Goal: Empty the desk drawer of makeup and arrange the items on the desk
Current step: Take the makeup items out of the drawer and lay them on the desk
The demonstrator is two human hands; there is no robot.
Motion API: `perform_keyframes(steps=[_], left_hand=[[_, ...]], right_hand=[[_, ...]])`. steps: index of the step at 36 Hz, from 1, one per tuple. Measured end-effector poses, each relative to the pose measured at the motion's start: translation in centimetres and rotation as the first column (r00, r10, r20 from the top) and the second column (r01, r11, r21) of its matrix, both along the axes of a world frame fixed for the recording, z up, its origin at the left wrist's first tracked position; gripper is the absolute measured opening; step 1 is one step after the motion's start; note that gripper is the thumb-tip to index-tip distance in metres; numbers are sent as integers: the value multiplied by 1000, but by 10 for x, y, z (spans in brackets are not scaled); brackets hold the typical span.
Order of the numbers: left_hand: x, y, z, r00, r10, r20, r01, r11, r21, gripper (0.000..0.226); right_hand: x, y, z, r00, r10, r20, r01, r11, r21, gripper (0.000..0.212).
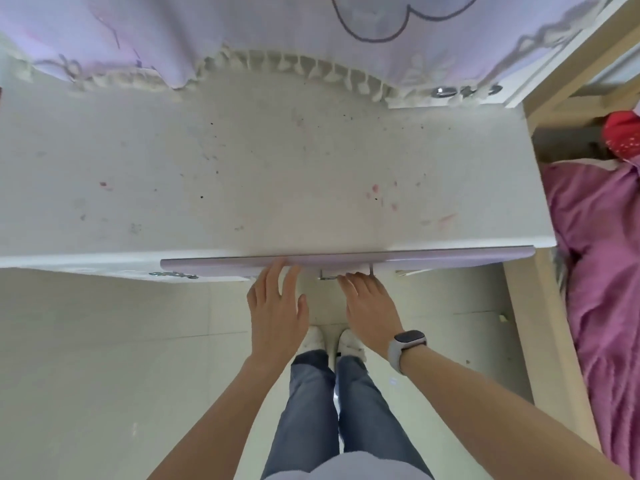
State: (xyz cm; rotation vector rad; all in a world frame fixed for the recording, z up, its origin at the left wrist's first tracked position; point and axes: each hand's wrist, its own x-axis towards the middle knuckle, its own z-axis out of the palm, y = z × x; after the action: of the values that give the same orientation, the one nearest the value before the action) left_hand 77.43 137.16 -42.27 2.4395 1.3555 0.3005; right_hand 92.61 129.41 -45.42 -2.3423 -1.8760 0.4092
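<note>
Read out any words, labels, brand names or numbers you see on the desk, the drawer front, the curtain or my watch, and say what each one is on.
None: no readable text shows anywhere.
Desk top: only stains and specks, no writing.
Drawer front: plain lilac edge, no label.
Curtain: drawn outlines only, no letters.
Watch on the right wrist: its screen is dark.

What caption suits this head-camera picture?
Both hands, left hand and right hand, reach the closed lilac drawer front beneath a stained white desk.
</note>
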Motion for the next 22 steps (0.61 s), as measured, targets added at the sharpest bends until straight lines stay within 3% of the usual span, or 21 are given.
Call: perform_keyframes(steps=[6, 13, 22], left_hand=[[-2, -7, -27, 1000, 21, 9, -22, 994, 108, 47], [3, -1, -26, 995, 95, 13, -96, 972, 212, 51], [-7, 13, -26, 998, 59, -16, -52, 961, 272, 39]], right_hand=[[7, 6, -26, 997, 28, 68, -27, 1000, -8, 55], [-3, 12, -29, 992, -75, 99, 74, 997, 13, 49], [-9, 4, -31, 986, -62, 155, 62, 998, 6, 40]])
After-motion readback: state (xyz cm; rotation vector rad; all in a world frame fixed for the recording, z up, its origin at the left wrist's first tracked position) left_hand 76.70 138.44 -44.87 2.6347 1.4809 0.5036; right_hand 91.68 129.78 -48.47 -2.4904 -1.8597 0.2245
